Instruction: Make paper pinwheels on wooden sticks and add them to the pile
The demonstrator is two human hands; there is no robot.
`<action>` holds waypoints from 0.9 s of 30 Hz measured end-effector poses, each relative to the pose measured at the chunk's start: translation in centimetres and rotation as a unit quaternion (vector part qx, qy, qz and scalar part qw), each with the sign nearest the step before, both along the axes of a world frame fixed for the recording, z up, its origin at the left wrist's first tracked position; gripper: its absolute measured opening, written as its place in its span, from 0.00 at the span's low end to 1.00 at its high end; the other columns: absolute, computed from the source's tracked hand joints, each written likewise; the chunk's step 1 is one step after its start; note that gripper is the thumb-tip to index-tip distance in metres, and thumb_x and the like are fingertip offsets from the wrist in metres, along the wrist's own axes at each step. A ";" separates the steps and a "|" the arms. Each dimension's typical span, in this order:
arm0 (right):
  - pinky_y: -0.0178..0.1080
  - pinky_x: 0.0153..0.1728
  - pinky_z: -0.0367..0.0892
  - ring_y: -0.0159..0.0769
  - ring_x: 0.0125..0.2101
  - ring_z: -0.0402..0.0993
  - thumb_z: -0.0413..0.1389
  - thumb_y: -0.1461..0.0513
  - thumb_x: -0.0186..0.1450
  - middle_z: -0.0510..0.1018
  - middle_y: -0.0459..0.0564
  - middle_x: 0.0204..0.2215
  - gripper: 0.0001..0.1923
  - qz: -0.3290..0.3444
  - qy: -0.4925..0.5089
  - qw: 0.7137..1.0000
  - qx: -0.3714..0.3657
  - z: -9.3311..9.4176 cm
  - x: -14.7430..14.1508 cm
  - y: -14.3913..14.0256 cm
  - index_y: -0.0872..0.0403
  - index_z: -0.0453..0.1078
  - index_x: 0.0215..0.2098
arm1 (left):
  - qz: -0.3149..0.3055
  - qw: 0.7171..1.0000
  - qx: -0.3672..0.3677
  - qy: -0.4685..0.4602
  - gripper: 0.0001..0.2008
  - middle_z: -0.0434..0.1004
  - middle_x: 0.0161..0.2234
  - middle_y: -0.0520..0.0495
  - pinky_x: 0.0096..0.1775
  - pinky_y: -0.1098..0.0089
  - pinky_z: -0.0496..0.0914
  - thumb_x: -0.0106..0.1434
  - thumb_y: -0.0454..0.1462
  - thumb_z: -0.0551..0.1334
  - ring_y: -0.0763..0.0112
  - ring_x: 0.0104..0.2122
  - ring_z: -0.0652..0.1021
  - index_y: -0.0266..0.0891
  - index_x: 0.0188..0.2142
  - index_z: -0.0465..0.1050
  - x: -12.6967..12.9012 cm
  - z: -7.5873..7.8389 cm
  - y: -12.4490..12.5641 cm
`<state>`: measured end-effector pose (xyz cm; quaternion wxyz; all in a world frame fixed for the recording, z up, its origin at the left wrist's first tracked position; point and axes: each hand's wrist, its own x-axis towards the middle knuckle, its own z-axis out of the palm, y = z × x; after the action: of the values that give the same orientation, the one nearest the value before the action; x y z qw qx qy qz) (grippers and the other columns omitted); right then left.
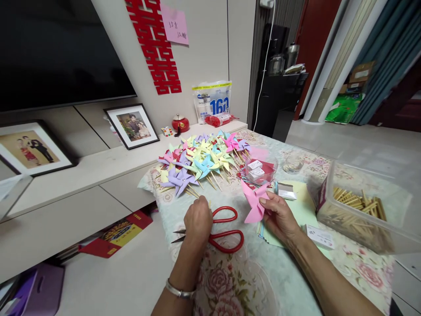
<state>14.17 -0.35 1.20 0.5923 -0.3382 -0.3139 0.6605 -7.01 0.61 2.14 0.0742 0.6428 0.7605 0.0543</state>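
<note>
A pink paper pinwheel (254,202) is pinched between the thumb and fingers of my right hand (279,216), held above the table. My left hand (199,218), with a silver bracelet at the wrist, is closed just below the stick ends of a purple pinwheel (180,181). Its fingers are turned away, so what they hold is hidden. Under that hand lie red-handled scissors (226,242), blades apart and pointing left. Beyond is a pile of paper pinwheels (210,159) on sticks, in yellow, blue, purple, pink and red.
A clear box of short wooden sticks (358,221) stands at the right. Coloured paper sheets (301,206), a small white box (319,237) and a round clear container (271,169) with small boxes lie nearer the middle. Framed photos (133,126) line the cabinet at left.
</note>
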 end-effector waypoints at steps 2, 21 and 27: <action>0.32 0.26 0.60 0.29 0.22 0.63 0.71 0.59 0.47 0.75 0.44 0.21 0.13 0.006 -0.006 1.000 0.001 -0.1 0.0 0.0 0.57 0.78 0.28 | 0.002 1.000 -0.018 0.008 0.12 0.80 0.42 0.35 0.36 0.65 0.64 0.64 0.30 0.53 0.54 0.43 0.80 0.35 0.44 0.71 0.1 0.0 0.2; 0.32 0.27 0.60 0.29 0.23 0.62 0.71 0.59 0.48 0.75 0.45 0.23 0.13 0.015 -0.003 1.000 0.015 -0.1 0.1 -0.1 0.57 0.78 0.29 | 0.053 0.977 0.020 -0.205 0.04 0.79 0.28 0.47 0.30 0.69 0.61 0.54 0.31 0.58 0.62 0.31 0.78 0.42 0.28 0.69 -1.8 0.4 1.3; 0.32 0.26 0.60 0.29 0.22 0.63 0.71 0.59 0.48 0.75 0.46 0.22 0.12 0.017 -0.003 1.000 0.018 0.2 -0.1 -0.3 0.57 0.78 0.28 | 0.056 0.871 0.159 -0.462 0.05 0.71 0.22 0.54 0.30 0.72 0.64 0.51 0.34 0.61 0.71 0.24 0.72 0.40 0.30 0.69 -1.8 0.9 1.0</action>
<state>14.07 -0.61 1.41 0.5863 -0.3241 -0.3326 0.6638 -8.85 1.63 3.04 0.3109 0.5038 0.6552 0.4693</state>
